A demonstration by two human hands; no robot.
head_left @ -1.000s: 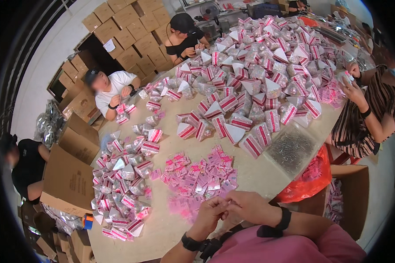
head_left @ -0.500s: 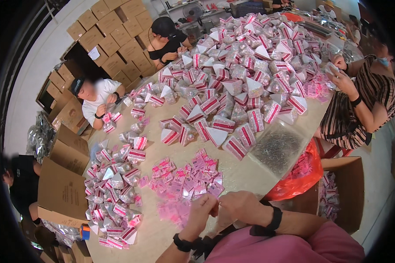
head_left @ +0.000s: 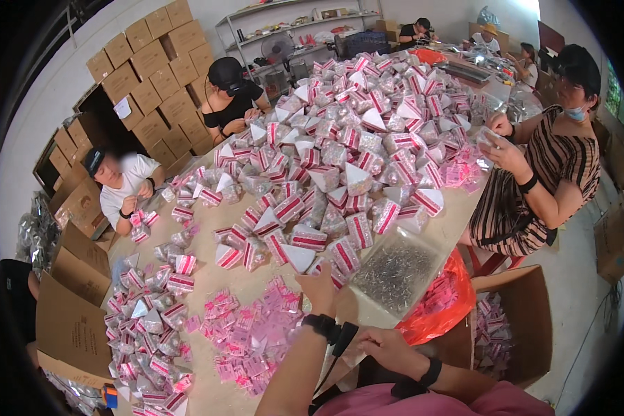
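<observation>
My left hand (head_left: 317, 291) reaches over the table to the near edge of a large heap of clear packets (head_left: 367, 139). Its fingers are apart at the lower end of one packet (head_left: 343, 255) with a red-and-white striped card top; I cannot tell whether they grip it. Close to my body, my right hand (head_left: 392, 352) is closed, thumb and fingers together. Whatever it pinches is too small or hidden to make out. Left of my left forearm lies a loose pile of small pink printed cards (head_left: 256, 333).
A shallow clear tray of small metal pieces (head_left: 395, 274) sits at the table's right edge, beside a red plastic bag (head_left: 451, 298). Below stands an open carton (head_left: 527, 319). More packets (head_left: 145, 340) cover the left side. Co-workers sit around the table; one in stripes (head_left: 561, 159) handles a packet.
My hands were together over the pink cards' right side; now the left has gone forward to the packet heap. The right stays near my body. The whole view has shifted.
</observation>
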